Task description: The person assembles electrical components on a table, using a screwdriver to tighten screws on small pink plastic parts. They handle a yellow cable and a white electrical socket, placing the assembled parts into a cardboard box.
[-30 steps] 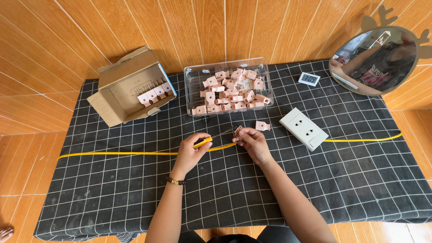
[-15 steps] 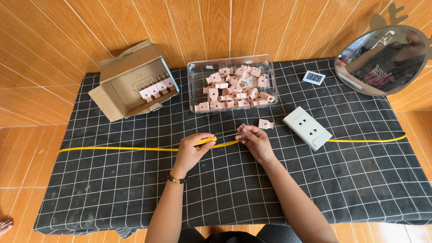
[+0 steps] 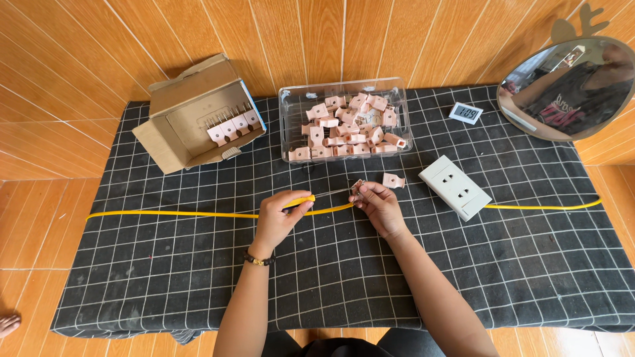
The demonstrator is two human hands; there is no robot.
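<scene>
Left hand point(image 3: 281, 215) pinching yellow-handled screwdriver point(image 3: 311, 198), right hand point(image 3: 377, 201) pinching small pink clip point(image 3: 357, 188) over limp yellow cable point(image 3: 198, 214); light, rigid, likely slippery, best gripped by flat sides.

A black cloth with a white grid pattern point(image 3: 198, 264) is being crossed by a long yellow cable point(image 3: 172, 214); small pink plastic clips point(image 3: 350, 125) are being kept in a clear plastic tray point(image 3: 286, 125), beside a white rectangular socket block point(image 3: 455, 187) and a brown cardboard box point(image 3: 185, 109).
</scene>
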